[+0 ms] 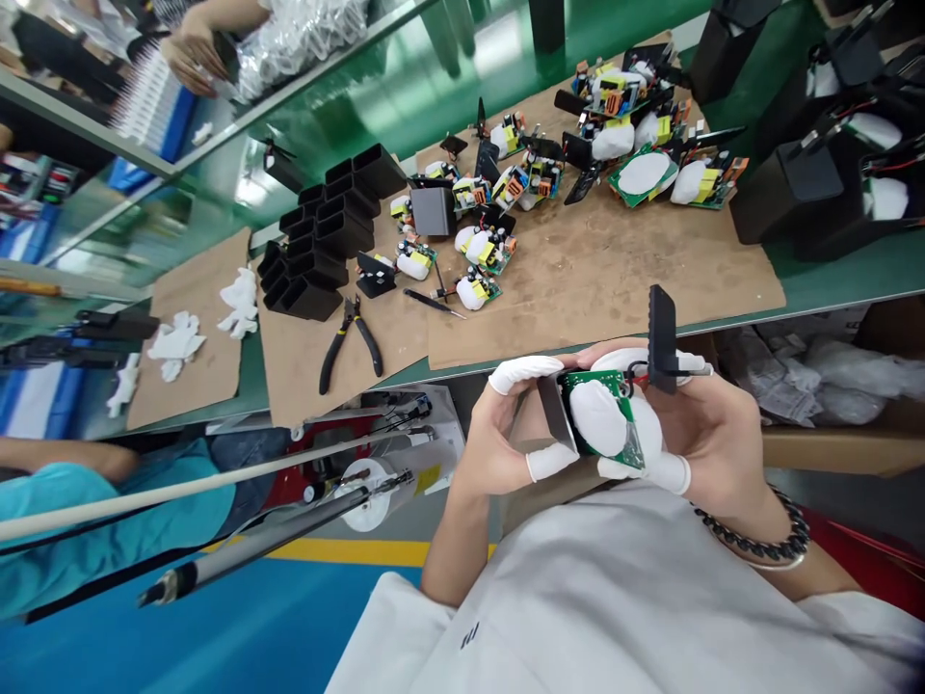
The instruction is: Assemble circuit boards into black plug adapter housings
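Note:
My left hand [498, 439], with white finger cots on its tips, is closed around a black plastic housing [558, 416]. In my right hand [712, 434], also in finger cots, sits a green circuit board [627, 445] with a white pad [598, 417] on its face. The board's left edge is at the housing's opening; how far in it goes, I cannot tell. A black end cap [663, 337] stands up from the board's right end, joined by short wires. Both hands are in front of the bench edge, close to my body.
Several circuit board assemblies [477, 246] lie on the cardboard [593, 280]. Empty black housings [318, 251] stand stacked at left, near cutting pliers [351, 342] and tweezers [434, 304]. Larger black cases [787, 188] stand at right. A co-worker's hand [195, 53] shows beyond the rail.

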`<state>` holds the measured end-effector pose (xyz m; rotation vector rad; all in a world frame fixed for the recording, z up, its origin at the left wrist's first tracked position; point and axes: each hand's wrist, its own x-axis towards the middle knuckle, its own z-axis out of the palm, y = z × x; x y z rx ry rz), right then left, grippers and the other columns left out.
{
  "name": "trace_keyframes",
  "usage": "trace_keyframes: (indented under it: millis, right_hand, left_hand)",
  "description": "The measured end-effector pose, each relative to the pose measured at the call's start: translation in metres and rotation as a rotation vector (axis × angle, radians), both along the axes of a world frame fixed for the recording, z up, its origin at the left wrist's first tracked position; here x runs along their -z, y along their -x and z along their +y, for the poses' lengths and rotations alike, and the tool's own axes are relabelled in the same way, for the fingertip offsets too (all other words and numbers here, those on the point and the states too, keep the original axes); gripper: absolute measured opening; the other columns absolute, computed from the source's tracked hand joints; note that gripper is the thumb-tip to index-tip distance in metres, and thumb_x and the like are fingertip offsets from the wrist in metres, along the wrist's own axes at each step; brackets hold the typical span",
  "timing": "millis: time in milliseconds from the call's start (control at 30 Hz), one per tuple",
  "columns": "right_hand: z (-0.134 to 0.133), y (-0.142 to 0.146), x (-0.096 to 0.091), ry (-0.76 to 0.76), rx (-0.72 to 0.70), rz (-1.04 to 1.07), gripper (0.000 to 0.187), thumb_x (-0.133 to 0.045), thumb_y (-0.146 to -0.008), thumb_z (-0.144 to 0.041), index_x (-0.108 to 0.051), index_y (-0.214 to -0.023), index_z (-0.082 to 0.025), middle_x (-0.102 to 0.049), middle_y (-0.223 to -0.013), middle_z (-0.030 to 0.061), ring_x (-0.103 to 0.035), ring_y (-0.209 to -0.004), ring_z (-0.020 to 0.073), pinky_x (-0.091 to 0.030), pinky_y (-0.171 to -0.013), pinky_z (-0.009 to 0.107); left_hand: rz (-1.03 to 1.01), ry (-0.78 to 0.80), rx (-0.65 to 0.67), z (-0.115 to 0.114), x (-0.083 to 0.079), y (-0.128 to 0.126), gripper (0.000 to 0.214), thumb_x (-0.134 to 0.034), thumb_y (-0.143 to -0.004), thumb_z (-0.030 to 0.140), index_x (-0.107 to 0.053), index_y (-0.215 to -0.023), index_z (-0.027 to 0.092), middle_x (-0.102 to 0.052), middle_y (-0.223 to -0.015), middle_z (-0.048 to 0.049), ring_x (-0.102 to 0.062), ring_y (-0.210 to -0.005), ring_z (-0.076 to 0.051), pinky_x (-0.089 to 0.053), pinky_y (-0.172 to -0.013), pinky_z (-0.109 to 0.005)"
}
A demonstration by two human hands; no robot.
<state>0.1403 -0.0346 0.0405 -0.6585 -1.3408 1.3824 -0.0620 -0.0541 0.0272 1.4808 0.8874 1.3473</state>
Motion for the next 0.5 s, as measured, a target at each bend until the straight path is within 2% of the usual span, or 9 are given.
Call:
trace_keyframes:
  millis: [167, 300, 500]
  right_hand:
    - [0.0010, -0.0014, 0.0004, -0.044, 0.011, -0.068, 0.062, -0.094, -0.074, -0.027, -0.073, -0.132, -0.037, -0.075, -0.130, 0.0055, -0.069, -0.120, 0.0309, -0.055, -0.109, 0.048]
    - [0.0022, -0.0039, -0.0019, -0.035, -0.004, -0.090, 0.063, -0.093, -0.074, -0.031, -0.072, -0.133, -0.039, -0.074, -0.131, 0.0053, -0.067, -0.123, 0.0323, -0.054, -0.110, 0.048]
    - [0.0017, -0.0018, -0.0031, -0.012, 0.012, -0.089, 0.061, -0.094, -0.073, -0.027, -0.074, -0.129, -0.040, -0.074, -0.131, 0.0041, -0.069, -0.120, 0.0322, -0.055, -0.109, 0.049]
  left_hand:
    - [-0.011, -0.001, 0.004, 0.0037, 0.0005, -0.0027, 0.072, -0.099, -0.068, 0.044, -0.066, -0.130, 0.027, -0.074, -0.129, -0.0100, -0.074, -0.122, -0.029, -0.060, -0.105, -0.038]
    - [-0.030, 0.005, 0.014, 0.0042, 0.0022, -0.0020, 0.074, -0.100, -0.066, 0.042, -0.067, -0.131, 0.028, -0.074, -0.129, -0.0096, -0.074, -0.122, -0.029, -0.060, -0.106, -0.038]
    - [0.037, 0.034, -0.037, 0.0023, 0.0053, -0.0006, 0.075, -0.101, -0.064, 0.045, -0.067, -0.128, 0.025, -0.075, -0.123, -0.0107, -0.076, -0.116, -0.030, -0.061, -0.104, -0.040]
